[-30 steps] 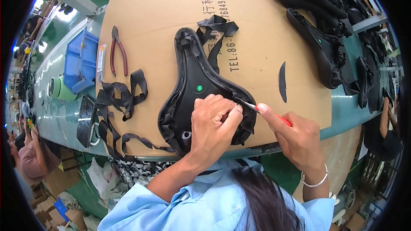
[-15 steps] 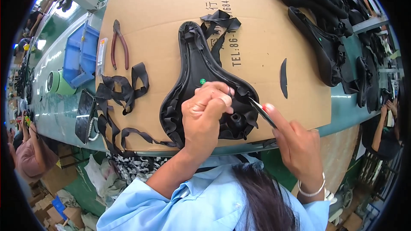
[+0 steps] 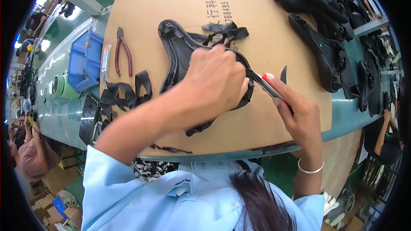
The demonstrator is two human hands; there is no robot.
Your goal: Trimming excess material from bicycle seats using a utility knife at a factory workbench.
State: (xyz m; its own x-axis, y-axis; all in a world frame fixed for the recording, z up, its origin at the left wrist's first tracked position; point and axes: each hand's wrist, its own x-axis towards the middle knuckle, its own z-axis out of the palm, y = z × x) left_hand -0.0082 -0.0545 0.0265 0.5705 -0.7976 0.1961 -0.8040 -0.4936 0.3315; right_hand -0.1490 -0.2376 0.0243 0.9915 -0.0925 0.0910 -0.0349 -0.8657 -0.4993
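A black bicycle saddle [image 3: 180, 53] lies upside down on a brown cardboard sheet [image 3: 145, 13]. My left hand [image 3: 214, 81] presses down on the saddle's wide rear and hides most of it. My right hand [image 3: 295, 111] grips a slim cutting knife [image 3: 263, 83] with a red handle, its blade touching the saddle's right rear edge. A trimmed black strip [image 3: 201, 126] hangs below my left hand.
Black offcut strips [image 3: 124, 92] lie left of the saddle, more scraps [image 3: 224, 32] behind it. Red-handled pliers [image 3: 122, 51] and a blue bin [image 3: 85, 60] sit at the left. Several black saddles [image 3: 325, 47] are piled at the right. Other people work at both far edges.
My left hand has slid up over the saddle's rear. The knife has moved up along the right rear edge, and the view has come closer.
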